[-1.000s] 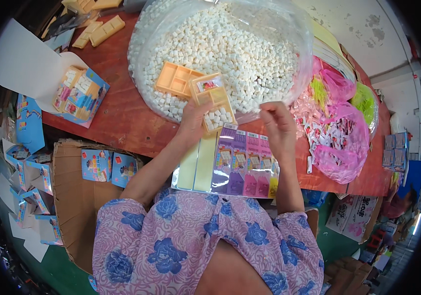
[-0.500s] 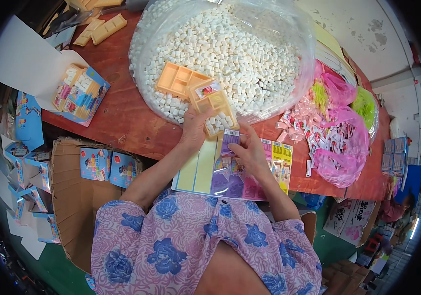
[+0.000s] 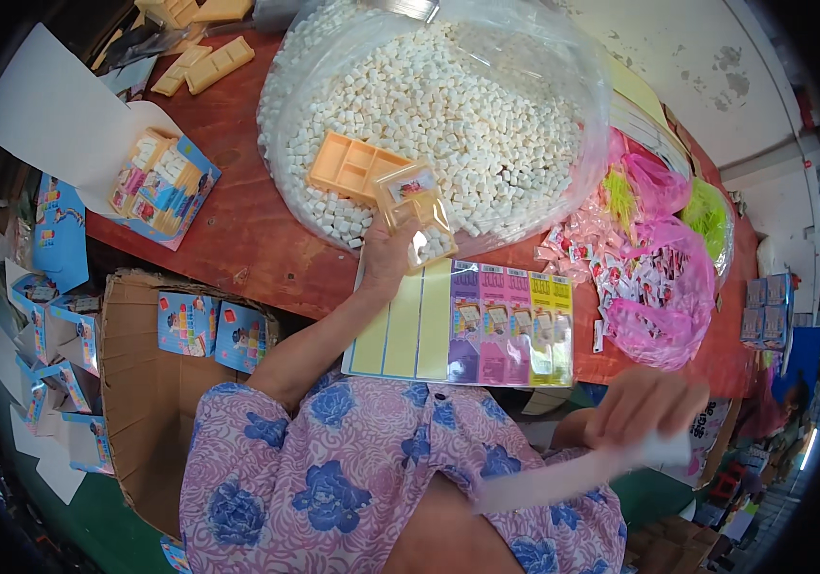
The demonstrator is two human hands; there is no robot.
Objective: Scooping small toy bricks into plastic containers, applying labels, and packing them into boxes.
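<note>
My left hand point(image 3: 386, 256) is closed on a clear-lidded, cream compartment tray point(image 3: 418, 204) above the near edge of the big bag. White marshmallow-like pieces sit in its lower part, a small printed packet in its upper part. Just behind it lies an uncovered orange compartment tray point(image 3: 343, 165) on the white pieces. Low on the right, my right hand point(image 3: 644, 407) grips a long whitish sticker strip point(image 3: 573, 478), blurred by motion. A sticker sheet point(image 3: 487, 325) with purple, pink and yellow strips lies at the table's near edge; its left columns are bare pale-yellow backing.
A large clear bag of white pieces point(image 3: 487, 105) fills the table's far middle. Pink bags of small packets point(image 3: 664, 287) lie right. An open blue display box point(image 3: 176, 206) with filled trays stands left. Below is a cardboard box point(image 3: 147, 402) holding blue cartons.
My right hand has pulled a purple strip off the sheet and swung it down to the right, away from the tray. My left hand still holds the tray in about the same place.
</note>
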